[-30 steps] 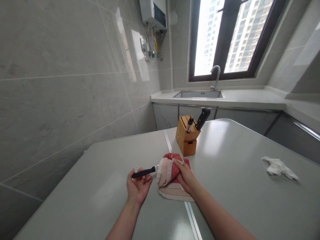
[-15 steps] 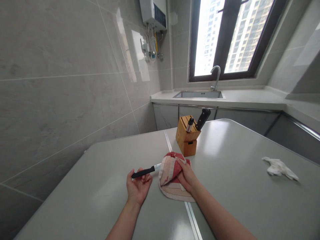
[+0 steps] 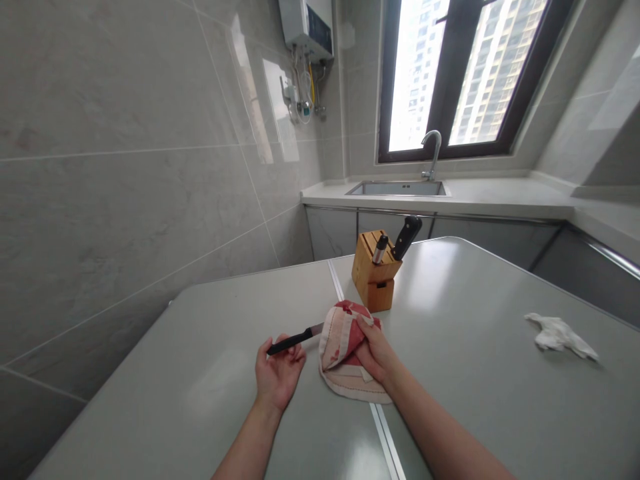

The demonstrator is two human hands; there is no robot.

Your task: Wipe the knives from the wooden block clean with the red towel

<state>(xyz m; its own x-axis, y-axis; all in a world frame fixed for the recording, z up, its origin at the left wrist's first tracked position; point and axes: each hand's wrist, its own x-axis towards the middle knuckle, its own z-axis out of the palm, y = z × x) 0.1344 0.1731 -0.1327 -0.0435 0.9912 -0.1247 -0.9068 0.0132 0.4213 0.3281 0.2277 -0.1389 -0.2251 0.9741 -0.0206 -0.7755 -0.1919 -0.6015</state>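
Observation:
My left hand (image 3: 280, 370) is closed on the black handle of a knife (image 3: 290, 342), palm turned up. The blade points right, and only a short bit near the handle shows; the rest is hidden in a folded red and pale pink cloth (image 3: 337, 343). My right hand (image 3: 373, 350) pinches the cloth around the blade, thumb on top. Just beyond the cloth stands a wooden knife block (image 3: 370, 277). A large black-handled knife (image 3: 407, 237) and a smaller black-topped tool (image 3: 380, 249) stick out of its slots.
A crumpled white tissue (image 3: 557, 335) lies on the right of the pale table (image 3: 225, 393). A metal strip (image 3: 385, 440) runs across the tabletop. Behind are a counter with a sink (image 3: 400, 189) and faucet (image 3: 434, 155); a tiled wall (image 3: 125, 213) stands at left.
The knife handle has shifted very slightly right and up, with its blade turned a little so that it looks darker. My right hand and the cloth have hardly moved.

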